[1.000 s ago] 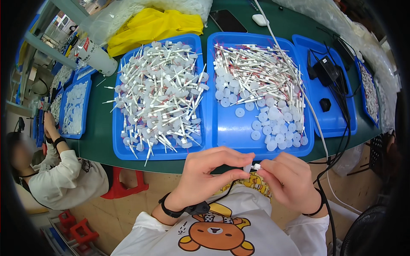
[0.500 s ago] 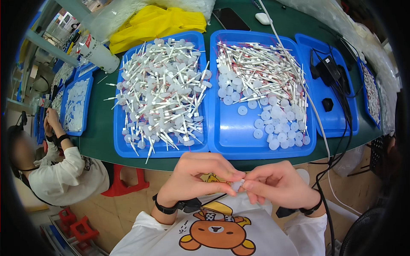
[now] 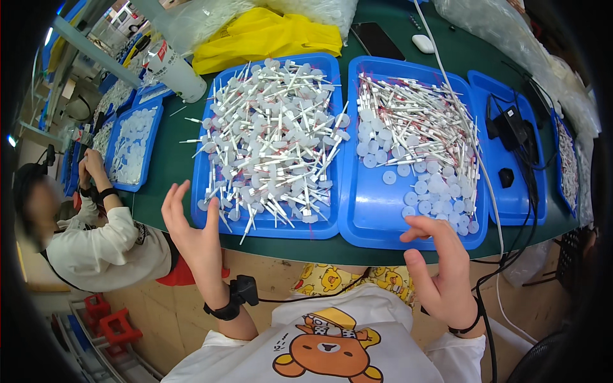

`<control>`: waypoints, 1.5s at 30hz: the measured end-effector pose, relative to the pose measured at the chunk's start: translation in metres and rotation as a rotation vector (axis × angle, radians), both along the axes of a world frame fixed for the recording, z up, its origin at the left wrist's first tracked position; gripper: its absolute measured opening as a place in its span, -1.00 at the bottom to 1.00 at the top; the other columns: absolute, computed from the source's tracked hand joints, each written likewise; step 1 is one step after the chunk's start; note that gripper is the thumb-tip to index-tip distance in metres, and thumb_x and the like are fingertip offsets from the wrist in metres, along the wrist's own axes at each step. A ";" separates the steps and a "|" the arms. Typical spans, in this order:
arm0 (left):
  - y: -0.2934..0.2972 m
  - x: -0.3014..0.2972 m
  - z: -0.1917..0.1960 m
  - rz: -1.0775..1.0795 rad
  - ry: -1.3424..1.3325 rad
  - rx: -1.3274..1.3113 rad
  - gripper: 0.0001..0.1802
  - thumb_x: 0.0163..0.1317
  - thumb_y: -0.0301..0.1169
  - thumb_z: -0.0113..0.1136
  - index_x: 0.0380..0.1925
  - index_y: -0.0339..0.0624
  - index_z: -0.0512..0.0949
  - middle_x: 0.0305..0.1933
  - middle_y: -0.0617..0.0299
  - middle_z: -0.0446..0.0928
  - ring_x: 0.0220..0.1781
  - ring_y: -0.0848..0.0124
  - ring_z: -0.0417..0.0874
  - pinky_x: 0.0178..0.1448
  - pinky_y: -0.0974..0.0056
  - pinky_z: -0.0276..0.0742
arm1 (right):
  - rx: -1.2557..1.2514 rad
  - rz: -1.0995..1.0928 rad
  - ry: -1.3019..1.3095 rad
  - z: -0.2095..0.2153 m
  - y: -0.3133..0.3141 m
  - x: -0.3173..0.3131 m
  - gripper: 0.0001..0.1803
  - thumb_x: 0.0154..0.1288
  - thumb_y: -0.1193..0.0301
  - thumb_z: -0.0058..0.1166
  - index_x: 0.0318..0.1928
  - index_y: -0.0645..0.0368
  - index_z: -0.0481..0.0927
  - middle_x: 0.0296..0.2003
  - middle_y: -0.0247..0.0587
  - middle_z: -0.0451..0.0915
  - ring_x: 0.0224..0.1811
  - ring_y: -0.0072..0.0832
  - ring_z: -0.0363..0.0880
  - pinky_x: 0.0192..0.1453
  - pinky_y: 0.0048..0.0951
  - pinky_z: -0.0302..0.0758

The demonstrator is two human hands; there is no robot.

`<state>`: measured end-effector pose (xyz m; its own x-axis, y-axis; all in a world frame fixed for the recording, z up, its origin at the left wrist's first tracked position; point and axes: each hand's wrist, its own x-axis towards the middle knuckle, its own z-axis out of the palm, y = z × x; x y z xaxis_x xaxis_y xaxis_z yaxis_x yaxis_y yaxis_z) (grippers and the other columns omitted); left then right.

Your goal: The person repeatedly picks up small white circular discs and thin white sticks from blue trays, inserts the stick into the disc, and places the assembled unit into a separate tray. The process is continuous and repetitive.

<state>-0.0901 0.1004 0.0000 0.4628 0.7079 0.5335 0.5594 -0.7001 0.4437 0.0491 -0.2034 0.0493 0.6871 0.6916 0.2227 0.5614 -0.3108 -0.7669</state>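
Observation:
My left hand (image 3: 195, 239) is raised at the table's near edge, fingers spread, holding nothing, just left of a blue tray (image 3: 332, 223) heaped with assembled white sticks with round caps (image 3: 271, 140). My right hand (image 3: 440, 265) hovers open below the front edge of a second blue tray (image 3: 373, 210), which holds loose white sticks (image 3: 415, 124) and round white discs (image 3: 440, 191). Neither hand touches a tray.
A third blue tray (image 3: 514, 204) at the right holds a black adapter (image 3: 511, 124) and cables. A yellow cloth (image 3: 265, 35), a phone (image 3: 377, 39) and clear bags lie at the back. A co-worker (image 3: 96, 242) sits at the left beside more blue trays (image 3: 131, 153).
My hands were together in front of my chest, pinching a small white part. They have now moved apart and opened, and the part is no longer seen in them.

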 end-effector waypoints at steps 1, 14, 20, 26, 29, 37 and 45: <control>-0.007 0.006 0.002 -0.027 -0.004 0.027 -0.51 0.13 -0.49 0.40 0.10 -0.18 0.54 0.25 0.06 0.44 0.21 0.14 0.49 0.32 0.10 0.35 | -0.002 -0.037 0.002 0.000 -0.001 0.001 -0.55 0.27 0.57 0.17 0.17 0.32 0.45 -0.23 -0.07 0.61 -0.19 -0.18 0.54 -0.05 -0.28 0.43; -0.152 0.094 0.002 -1.131 0.048 -0.524 -0.71 0.20 -0.54 0.30 -0.06 -0.25 0.57 -0.11 0.05 0.59 -0.06 0.07 0.63 0.01 0.15 0.56 | -0.243 -0.388 -0.298 0.008 -0.019 0.059 -0.87 0.27 0.54 0.18 -0.17 0.27 0.59 -0.35 -0.05 0.59 -0.23 -0.13 0.58 -0.06 -0.22 0.45; -0.167 0.116 -0.013 -1.024 0.110 -0.502 -0.70 0.17 -0.53 0.31 -0.11 -0.28 0.48 -0.18 0.02 0.50 -0.12 -0.01 0.59 -0.07 0.06 0.54 | -0.405 -0.241 -0.336 0.004 -0.009 0.067 -0.88 0.23 0.54 0.21 -0.24 0.31 0.59 -0.32 -0.04 0.63 -0.23 -0.12 0.59 -0.07 -0.22 0.48; -0.167 0.119 -0.018 -1.012 0.159 -0.486 -0.69 0.10 -0.58 0.32 -0.17 -0.28 0.44 -0.21 0.00 0.45 -0.16 0.00 0.57 -0.11 0.04 0.52 | -0.391 -0.146 -0.437 -0.020 0.020 0.096 -0.89 0.13 0.58 0.20 -0.29 0.29 0.59 -0.33 -0.02 0.59 -0.19 -0.04 0.57 -0.05 -0.12 0.48; -0.166 0.118 -0.017 -0.996 0.140 -0.471 -0.68 0.09 -0.60 0.31 -0.17 -0.28 0.42 -0.22 -0.02 0.42 -0.18 0.00 0.56 -0.12 0.02 0.52 | -0.385 -0.056 -0.453 -0.029 0.029 0.105 -0.89 0.08 0.60 0.20 -0.33 0.29 0.58 -0.34 -0.01 0.57 -0.19 -0.03 0.56 -0.05 -0.09 0.49; -0.162 0.110 -0.014 -0.943 -0.034 -0.641 -0.67 0.11 -0.61 0.35 -0.09 -0.22 0.60 -0.13 0.15 0.52 -0.21 0.30 0.66 -0.16 0.27 0.65 | -0.446 -0.012 -0.497 -0.039 0.032 0.114 -0.83 -0.03 0.65 0.18 -0.35 0.29 0.54 -0.30 0.01 0.56 -0.16 -0.06 0.56 -0.11 -0.12 0.52; -0.138 0.088 0.003 -1.059 -0.309 -0.966 -0.67 0.19 -0.67 0.29 -0.01 -0.32 0.60 0.03 0.08 0.56 -0.04 0.36 0.66 -0.03 0.29 0.68 | -0.171 -0.061 -0.483 0.000 0.023 0.066 -0.62 -0.01 0.72 0.17 -0.10 0.30 0.53 -0.29 -0.08 0.55 -0.21 -0.09 0.57 -0.14 -0.19 0.52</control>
